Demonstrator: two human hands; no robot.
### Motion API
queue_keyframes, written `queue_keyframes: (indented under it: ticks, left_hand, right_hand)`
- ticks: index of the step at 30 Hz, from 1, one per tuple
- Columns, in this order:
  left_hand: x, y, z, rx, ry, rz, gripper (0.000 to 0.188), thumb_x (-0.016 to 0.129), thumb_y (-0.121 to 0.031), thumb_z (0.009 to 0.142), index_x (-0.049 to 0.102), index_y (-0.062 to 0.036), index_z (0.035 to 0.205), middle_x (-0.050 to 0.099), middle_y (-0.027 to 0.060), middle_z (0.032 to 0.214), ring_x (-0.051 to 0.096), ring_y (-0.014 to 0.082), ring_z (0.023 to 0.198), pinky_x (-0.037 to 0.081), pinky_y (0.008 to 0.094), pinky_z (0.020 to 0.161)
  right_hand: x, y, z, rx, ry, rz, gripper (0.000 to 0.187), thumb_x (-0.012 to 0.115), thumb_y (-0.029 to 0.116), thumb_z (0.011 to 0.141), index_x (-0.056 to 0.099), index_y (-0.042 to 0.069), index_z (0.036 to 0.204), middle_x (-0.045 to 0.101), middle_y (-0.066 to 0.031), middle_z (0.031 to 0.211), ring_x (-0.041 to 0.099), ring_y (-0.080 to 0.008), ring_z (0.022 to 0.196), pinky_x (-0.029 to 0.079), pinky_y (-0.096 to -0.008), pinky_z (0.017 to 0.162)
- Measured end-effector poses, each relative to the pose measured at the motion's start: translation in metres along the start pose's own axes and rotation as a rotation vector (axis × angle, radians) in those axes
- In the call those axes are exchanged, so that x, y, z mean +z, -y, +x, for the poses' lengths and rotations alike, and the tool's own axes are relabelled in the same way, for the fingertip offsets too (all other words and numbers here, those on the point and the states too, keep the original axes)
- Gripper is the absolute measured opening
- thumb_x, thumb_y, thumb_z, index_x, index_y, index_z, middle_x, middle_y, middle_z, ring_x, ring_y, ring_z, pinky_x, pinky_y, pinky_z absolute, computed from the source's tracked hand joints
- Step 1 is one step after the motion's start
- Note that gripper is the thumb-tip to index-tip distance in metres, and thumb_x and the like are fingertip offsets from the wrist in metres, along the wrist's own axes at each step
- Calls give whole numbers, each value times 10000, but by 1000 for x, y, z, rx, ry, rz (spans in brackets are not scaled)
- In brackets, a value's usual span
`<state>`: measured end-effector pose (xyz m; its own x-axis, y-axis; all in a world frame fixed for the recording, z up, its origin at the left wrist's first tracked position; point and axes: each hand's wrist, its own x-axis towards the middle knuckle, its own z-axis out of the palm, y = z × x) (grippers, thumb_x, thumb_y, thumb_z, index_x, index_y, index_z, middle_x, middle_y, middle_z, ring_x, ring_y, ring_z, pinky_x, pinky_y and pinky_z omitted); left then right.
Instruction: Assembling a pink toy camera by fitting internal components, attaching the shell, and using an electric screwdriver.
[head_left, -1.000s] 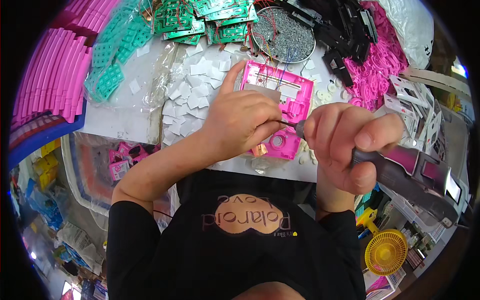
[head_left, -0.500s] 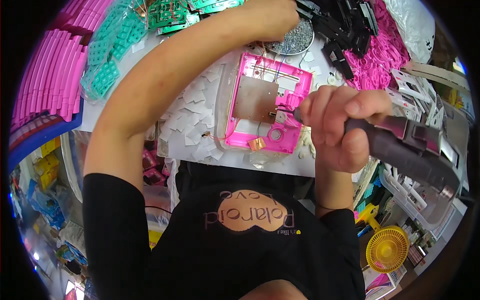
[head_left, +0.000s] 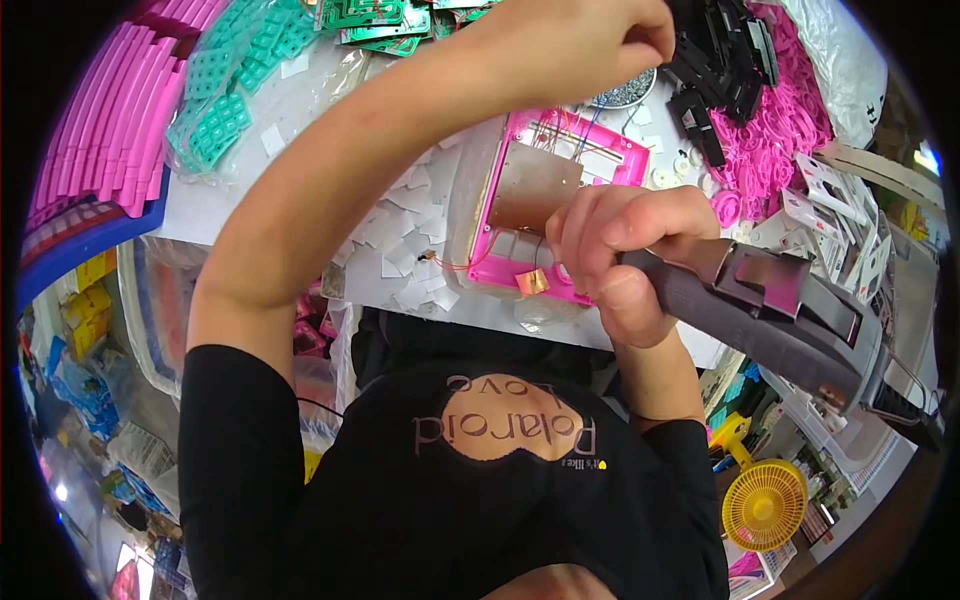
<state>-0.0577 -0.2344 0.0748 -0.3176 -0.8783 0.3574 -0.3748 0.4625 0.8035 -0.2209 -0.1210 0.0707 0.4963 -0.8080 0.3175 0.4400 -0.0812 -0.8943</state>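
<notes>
My right hand (head_left: 635,245) is wrapped round a dark grey power screwdriver (head_left: 755,315); its tip is hidden behind my fingers. Below that hand lies an open pink plastic case (head_left: 500,268) with a metal plate (head_left: 535,185), thin wires and a square of copper-coloured foil (head_left: 532,282). My left arm reaches across to the far side, where my left hand (head_left: 615,40) hangs by a round bowl of small screws (head_left: 630,92). Its fingers are curled together, and whatever they may pinch cannot be made out.
Black plastic parts (head_left: 735,60) and a heap of pink loops (head_left: 775,140) lie at the far right. Green circuit boards (head_left: 385,25), teal button pads (head_left: 215,130) and stacked pink strips (head_left: 110,120) fill the left. White paper squares (head_left: 395,230) are scattered beside the case.
My left hand has shifted right, off the screws towards the black parts. My right hand and the screwdriver have moved left and nearer, covering more of the case. The whole view has shifted slightly.
</notes>
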Motion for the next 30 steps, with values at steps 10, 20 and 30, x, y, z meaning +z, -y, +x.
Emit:
queue_keyframes:
  ticks: [10, 20, 30]
  left_hand:
    - [-11, -7, -129, -61, 20, 224, 240, 774, -205, 826, 622, -29, 767, 576, 90, 685, 555, 267, 635, 441, 364, 584]
    - [11, -1, -160, 108, -78, 211, 190, 780, -210, 772, 630, -114, 838, 614, 18, 817, 622, 232, 889, 437, 418, 869]
    - [8, 6, -172, 72, 4, 235, 156, 786, -170, 802, 631, -162, 781, 698, -64, 921, 654, 176, 1020, 262, 519, 1076]
  right_hand:
    - [11, -3, 5, -41, 139, -249, 270, 723, 93, 924, 462, 62, 989, 536, -53, 694, 512, -175, 580, 437, -348, 563]
    - [11, -5, 3, -6, 128, -324, 297, 741, 167, 929, 516, 69, 1097, 540, -42, 682, 505, -157, 581, 416, -328, 549]
    - [3, 11, 14, -97, 147, -107, 319, 753, 109, 878, 543, 45, 1110, 573, -40, 743, 531, -151, 588, 434, -315, 539]
